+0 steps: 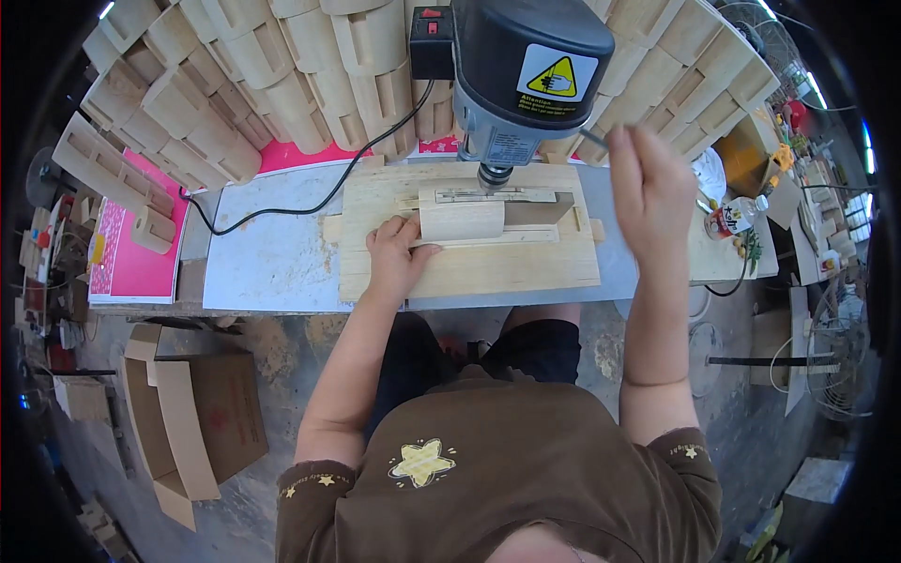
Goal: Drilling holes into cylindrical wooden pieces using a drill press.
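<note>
A pale, rounded wooden piece with a slot along its far side lies in a jig on a flat wooden board. My left hand grips its left end, the fingers bent against the wood and the thumb along the near side. Above the slot hangs the chuck of a dark drill press; the bit's tip is too small to make out clearly. Raised at the right, my right hand is closed in a fist round the drill press lever, whose outer end the fingers hide.
Stacked slotted wooden pieces rise behind the bench on both sides of the drill. A black cable curves over the white bench top at the left. A bottle lies at the right. An open cardboard box stands on the floor, lower left.
</note>
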`<action>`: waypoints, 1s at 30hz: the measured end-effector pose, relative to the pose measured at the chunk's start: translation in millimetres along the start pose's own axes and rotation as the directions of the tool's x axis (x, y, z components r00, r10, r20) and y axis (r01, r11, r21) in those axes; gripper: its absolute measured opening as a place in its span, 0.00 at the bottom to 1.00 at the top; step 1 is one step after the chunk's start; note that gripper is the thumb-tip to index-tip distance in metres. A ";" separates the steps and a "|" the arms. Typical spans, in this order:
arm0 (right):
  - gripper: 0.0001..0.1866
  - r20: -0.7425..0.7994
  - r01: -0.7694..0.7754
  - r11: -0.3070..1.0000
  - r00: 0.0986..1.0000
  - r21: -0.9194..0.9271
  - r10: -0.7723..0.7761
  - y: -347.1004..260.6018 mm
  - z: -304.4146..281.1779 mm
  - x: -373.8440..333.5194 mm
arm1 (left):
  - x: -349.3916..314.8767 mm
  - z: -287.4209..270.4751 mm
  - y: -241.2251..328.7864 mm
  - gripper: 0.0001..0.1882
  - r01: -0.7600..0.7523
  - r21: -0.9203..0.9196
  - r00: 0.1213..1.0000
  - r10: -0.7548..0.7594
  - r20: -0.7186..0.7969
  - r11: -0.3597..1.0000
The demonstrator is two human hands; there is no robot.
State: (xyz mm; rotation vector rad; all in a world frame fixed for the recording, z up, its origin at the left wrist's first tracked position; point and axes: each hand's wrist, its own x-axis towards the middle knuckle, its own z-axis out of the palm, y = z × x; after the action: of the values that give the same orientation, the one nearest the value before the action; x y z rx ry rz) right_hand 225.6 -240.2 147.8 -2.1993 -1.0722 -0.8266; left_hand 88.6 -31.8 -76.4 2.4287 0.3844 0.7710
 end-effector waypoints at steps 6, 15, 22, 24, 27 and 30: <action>0.06 -0.138 -0.061 0.935 0.984 0.351 0.116 -0.1 32.3 -53.6 | 2.4 -0.8 4.3 0.27 0.001 -0.013 1.000 0.000 0.028 1.000; 0.10 -0.230 0.083 0.909 0.973 0.408 0.014 30.1 98.8 -93.3 | 2.8 -3.6 7.0 0.26 0.023 -0.028 0.999 -0.022 0.039 0.999; 0.07 -0.222 0.161 0.923 0.971 0.349 -0.086 29.8 66.3 -71.0 | 3.0 -0.6 3.7 0.26 0.029 -0.029 0.999 -0.028 0.029 0.999; 0.05 -0.224 0.094 0.916 0.975 0.389 -0.005 21.2 40.2 -44.3 | 3.4 -1.1 4.7 0.26 0.022 0.006 0.999 -0.022 0.037 1.000; 0.09 -0.168 0.026 0.932 0.985 0.361 0.038 20.2 22.1 26.8 | 2.3 10.3 8.5 0.26 -0.037 0.059 0.999 0.037 0.007 0.998; 0.14 -0.127 -0.035 0.981 0.990 0.192 0.060 36.0 37.3 84.7 | 7.4 27.1 26.7 0.25 -0.063 0.070 0.997 0.065 -0.034 0.996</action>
State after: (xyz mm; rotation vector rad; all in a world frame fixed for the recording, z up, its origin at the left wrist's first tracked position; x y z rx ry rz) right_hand 307.4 -192.3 177.1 -1.9762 -0.9868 -0.8028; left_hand 113.4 -61.6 -75.9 2.5054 0.3542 0.8432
